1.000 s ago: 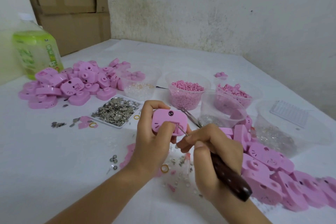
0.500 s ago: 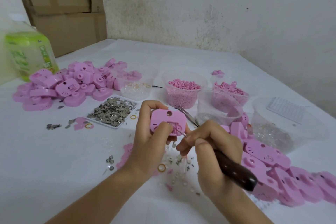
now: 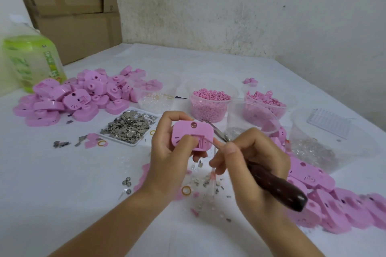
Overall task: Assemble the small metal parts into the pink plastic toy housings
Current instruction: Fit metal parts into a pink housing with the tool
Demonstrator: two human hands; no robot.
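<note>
The left hand [image 3: 167, 158] gripped 1 pink toy housing [image 3: 192, 134] while the right hand [image 3: 250, 162] held a dark-handled awl [image 3: 275, 188], its tip at the housing's recess.

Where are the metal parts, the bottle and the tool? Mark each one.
metal parts [image 3: 129, 125]: head view, middle of the pile.
bottle [image 3: 31, 62]: head view, middle of its body.
tool [image 3: 277, 188]: head view, on its dark handle.
</note>
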